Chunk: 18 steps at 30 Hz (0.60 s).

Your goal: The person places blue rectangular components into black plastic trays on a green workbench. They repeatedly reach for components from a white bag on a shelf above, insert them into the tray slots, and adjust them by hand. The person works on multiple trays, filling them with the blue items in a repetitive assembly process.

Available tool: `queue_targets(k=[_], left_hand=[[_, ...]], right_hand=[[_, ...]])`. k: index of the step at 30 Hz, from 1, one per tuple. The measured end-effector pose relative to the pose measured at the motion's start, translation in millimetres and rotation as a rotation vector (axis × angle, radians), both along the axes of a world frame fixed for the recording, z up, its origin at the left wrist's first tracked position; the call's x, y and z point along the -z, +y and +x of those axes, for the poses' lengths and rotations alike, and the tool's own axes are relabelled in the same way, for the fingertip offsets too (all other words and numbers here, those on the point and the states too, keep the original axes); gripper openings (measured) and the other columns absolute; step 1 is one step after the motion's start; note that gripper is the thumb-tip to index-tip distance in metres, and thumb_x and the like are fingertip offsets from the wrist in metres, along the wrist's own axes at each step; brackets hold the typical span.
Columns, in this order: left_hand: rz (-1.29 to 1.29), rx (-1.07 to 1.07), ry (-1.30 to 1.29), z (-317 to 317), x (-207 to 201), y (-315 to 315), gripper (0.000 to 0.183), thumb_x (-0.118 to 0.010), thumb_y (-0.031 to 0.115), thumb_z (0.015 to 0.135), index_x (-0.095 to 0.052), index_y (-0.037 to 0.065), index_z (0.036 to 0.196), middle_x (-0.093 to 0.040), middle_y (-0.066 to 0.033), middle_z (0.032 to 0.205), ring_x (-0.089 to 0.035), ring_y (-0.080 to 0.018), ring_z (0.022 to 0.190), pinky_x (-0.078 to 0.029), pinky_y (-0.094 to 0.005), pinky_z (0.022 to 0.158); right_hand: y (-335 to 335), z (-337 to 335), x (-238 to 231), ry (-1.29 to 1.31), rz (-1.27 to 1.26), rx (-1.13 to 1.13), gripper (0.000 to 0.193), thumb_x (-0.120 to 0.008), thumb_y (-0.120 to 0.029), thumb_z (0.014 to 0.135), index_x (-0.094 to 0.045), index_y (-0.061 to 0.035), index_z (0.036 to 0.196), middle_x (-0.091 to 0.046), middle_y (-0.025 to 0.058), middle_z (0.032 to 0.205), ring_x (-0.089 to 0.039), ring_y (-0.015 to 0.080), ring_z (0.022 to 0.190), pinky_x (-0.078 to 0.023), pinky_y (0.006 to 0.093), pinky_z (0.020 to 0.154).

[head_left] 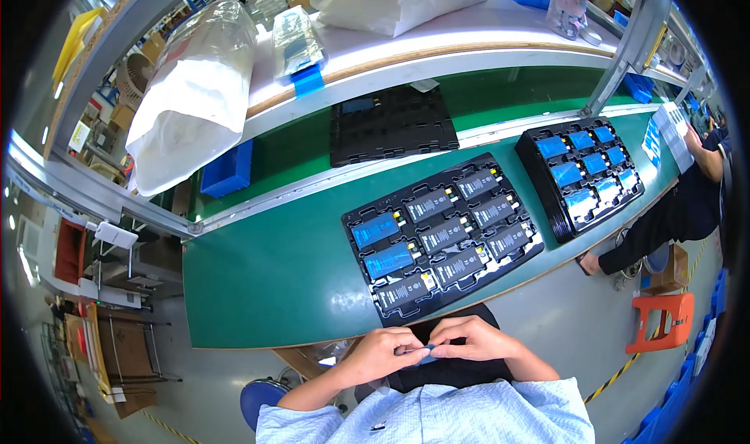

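Green on the table (266,280), black on the tray (398,316), blue and dark grey on the cells (444,235), blue on the held piece (426,358), pale blue on the shirt (422,413), orange stool (668,321), and yellow-and-black stripes on the tape (612,379)!

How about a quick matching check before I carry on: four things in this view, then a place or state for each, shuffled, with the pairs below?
Things
1. Left hand and right hand
2. Orange stool
3. Middle tray
4. Tray stack at the right

Places or states
A. Blue packs only on top
B. Fingertips together at a small blue piece
C. On the floor
D. Two blue packs among dark packs

Pairs: 1-B, 2-C, 3-D, 4-A
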<state>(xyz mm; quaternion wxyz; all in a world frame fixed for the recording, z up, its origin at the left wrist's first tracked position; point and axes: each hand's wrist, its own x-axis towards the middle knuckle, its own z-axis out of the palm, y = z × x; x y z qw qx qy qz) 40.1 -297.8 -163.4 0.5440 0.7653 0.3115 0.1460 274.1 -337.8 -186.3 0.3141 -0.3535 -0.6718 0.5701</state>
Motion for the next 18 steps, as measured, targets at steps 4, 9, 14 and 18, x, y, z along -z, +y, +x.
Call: queue_targets(k=[4,9,14,18], left_hand=[[-0.034,0.034,-0.026,-4,-1,0,0.015,-0.071,0.014,0.084,-0.068,0.000,0.081,-0.059,-0.0044,0.068,-0.051,-0.0118,0.056,-0.041,-0.0279,0.052],[-0.061,0.080,-0.064,-9,-3,0,0.012,-0.068,0.012,0.086,-0.067,0.000,0.084,-0.062,-0.0061,0.077,-0.056,-0.0142,0.065,-0.045,-0.0277,0.060],[-1.232,-0.031,-0.674,-18,16,0,0.025,-0.059,0.003,0.090,-0.059,-0.003,0.115,-0.063,-0.0123,0.110,-0.061,-0.0200,0.101,-0.047,-0.0323,0.090],[-0.811,-0.034,-0.585,-13,18,-10,0.042,-0.058,-0.002,0.090,-0.045,-0.004,0.130,-0.056,-0.0164,0.124,-0.057,-0.0215,0.114,-0.044,-0.0360,0.100]], right_hand=[[-2,-4,0,0.062,-0.025,-0.006,0.021,-0.069,-0.016,0.088,-0.069,0.0006,0.101,-0.066,0.0100,0.098,-0.064,0.0217,0.091,-0.051,0.0319,0.079],[-5,-9,-2,0.065,0.004,0.052,0.019,-0.069,-0.014,0.088,-0.070,0.0003,0.101,-0.066,0.0105,0.095,-0.064,0.0209,0.087,-0.051,0.0319,0.077],[-5,-11,-8,0.254,-0.095,0.126,0.015,-0.069,-0.009,0.087,-0.071,0.0013,0.097,-0.067,0.0112,0.094,-0.063,0.0195,0.084,-0.050,0.0304,0.074],[-4,-15,-8,0.245,-0.047,0.218,0.013,-0.071,-0.008,0.085,-0.072,0.0021,0.094,-0.067,0.0109,0.091,-0.063,0.0185,0.082,-0.049,0.0294,0.073]])
